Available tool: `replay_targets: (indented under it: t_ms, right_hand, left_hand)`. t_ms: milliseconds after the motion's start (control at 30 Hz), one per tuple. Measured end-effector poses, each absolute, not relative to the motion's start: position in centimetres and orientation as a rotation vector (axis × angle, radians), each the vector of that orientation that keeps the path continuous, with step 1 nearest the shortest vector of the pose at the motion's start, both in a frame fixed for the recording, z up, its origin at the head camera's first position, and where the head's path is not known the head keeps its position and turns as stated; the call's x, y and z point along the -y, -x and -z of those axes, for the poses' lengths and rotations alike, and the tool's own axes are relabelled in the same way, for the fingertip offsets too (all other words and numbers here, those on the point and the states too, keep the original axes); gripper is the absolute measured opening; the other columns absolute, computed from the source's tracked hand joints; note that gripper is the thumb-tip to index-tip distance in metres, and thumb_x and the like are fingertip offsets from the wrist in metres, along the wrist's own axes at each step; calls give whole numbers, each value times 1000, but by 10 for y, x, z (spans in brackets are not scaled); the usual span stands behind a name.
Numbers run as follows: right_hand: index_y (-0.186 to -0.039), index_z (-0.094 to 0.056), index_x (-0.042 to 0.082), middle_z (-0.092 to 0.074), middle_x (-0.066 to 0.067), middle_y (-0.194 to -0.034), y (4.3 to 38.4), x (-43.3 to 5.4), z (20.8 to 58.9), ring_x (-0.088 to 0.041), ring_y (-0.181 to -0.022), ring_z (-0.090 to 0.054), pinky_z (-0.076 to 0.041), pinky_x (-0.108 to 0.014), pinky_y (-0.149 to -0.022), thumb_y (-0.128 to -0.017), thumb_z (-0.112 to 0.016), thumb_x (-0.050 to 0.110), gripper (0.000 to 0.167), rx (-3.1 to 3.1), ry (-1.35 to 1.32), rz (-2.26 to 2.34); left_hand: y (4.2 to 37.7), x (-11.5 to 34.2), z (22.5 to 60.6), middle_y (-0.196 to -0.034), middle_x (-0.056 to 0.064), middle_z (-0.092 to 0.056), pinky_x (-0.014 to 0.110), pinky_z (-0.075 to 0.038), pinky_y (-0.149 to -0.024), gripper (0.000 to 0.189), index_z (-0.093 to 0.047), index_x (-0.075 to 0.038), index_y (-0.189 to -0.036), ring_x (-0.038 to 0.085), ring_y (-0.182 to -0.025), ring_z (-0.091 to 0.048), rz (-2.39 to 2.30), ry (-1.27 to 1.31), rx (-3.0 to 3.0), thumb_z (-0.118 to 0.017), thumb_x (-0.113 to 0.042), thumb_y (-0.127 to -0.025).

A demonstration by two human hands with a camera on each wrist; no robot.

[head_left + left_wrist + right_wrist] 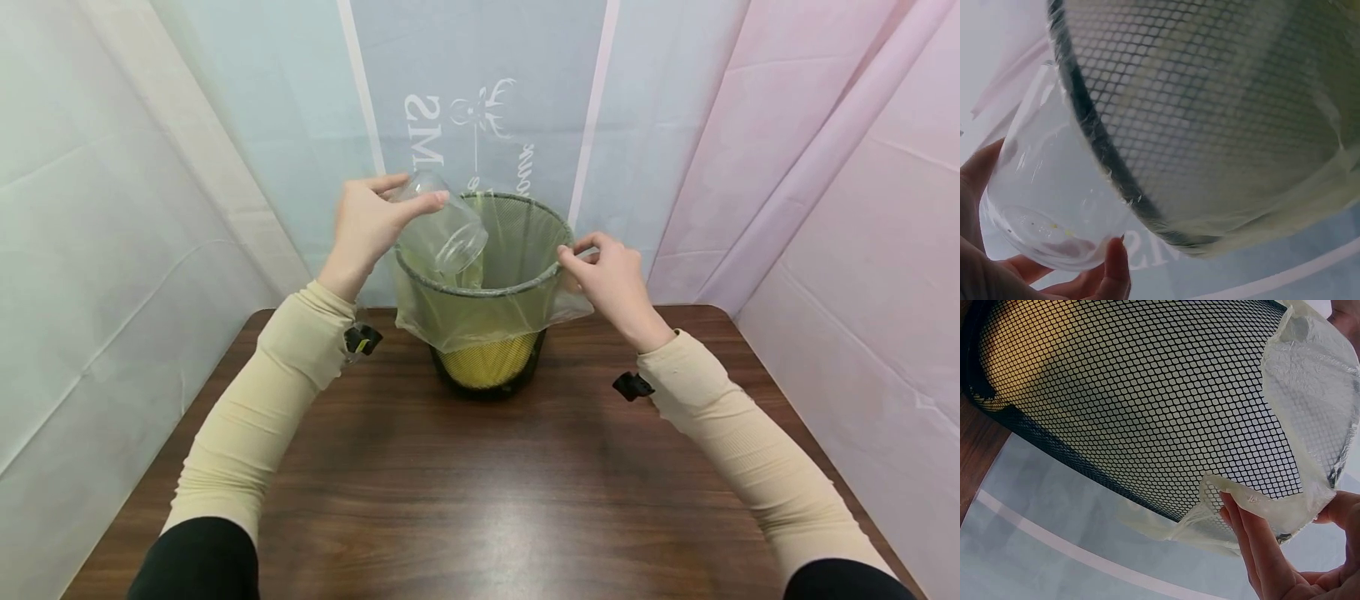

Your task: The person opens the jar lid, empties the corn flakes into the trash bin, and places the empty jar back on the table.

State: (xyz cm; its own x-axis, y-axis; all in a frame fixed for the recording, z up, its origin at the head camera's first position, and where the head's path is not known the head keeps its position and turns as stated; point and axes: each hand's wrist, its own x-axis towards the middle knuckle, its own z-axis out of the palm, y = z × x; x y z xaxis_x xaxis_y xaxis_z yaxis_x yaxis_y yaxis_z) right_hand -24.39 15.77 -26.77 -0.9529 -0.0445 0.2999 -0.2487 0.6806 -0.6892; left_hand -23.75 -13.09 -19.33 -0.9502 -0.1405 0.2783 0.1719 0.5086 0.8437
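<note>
A black wire-mesh wastebasket (491, 367) stands upright at the back of the table, lined with a pale yellow-green see-through bin bag (480, 321) folded down over its rim. My left hand (367, 221) grips a clear plastic cup (450, 221) by its closed end. The cup is tilted, its mouth pointing down and right over the basket's opening. In the left wrist view, the cup's base (1041, 234) lies between thumb and fingers. At the right side of the rim, my right hand (609, 279) pinches the folded bag edge, fingers outside, as the right wrist view shows.
The dark wood table (495, 483) stretches in front of the basket. A printed cloth (480, 92) hangs behind it, with pale curtains (855, 233) on both sides. Each wrist carries a small black camera mount (632, 386).
</note>
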Motion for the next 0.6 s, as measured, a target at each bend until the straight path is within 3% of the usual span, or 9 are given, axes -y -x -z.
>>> replay_targets:
  t_ms: [67, 167, 233, 367, 600]
  right_hand:
    - [-104, -61, 9, -73, -14, -90, 244, -158, 267, -22, -71, -67, -46, -30, -55, -90, -54, 47, 40, 2639, -235, -1140]
    - [-104, -61, 9, -73, -14, -91, 244, -158, 267, -22, -70, -67, -46, -30, -55, -90, -53, 48, 42, 2641, -237, -1138]
    - [-104, -61, 9, -73, -14, -90, 245, -159, 266, -22, -70, -67, -45, -30, -55, -90, -53, 48, 42, 2638, -239, -1130]
    - [-103, -62, 9, -73, -14, -89, 245, -158, 266, -21, -70, -67, -45, -30, -55, -90, -52, 49, 43, 2630, -246, -1112]
    - [-104, -62, 9, -73, -14, -89, 244, -158, 265, -22, -69, -66, -44, -29, -53, -90, -51, 50, 44, 2634, -249, -1107]
  left_hand:
    - [235, 126, 194, -135, 0, -57, 27, -45, -92, 88, -58, -17, -131, 10, -98, -56, 1231, 80, 2456, -81, -61, -59]
    - [231, 119, 198, -130, 4, -60, 29, -40, -91, 88, -57, -14, -131, 18, -96, -55, 932, 211, 2412, -82, -58, -59]
    - [228, 114, 200, -128, 8, -60, 31, -35, -96, 88, -57, -12, -131, 24, -116, -48, 797, 297, 2357, -85, -53, -58]
    - [224, 109, 205, -127, 14, -57, 37, -33, -91, 88, -56, -9, -131, 32, -110, -41, 580, 528, 2240, -89, -43, -57]
    - [223, 107, 211, -130, 18, -51, 46, -33, -96, 86, -52, -5, -134, 37, -111, -37, 243, 832, 2055, -89, -25, -60]
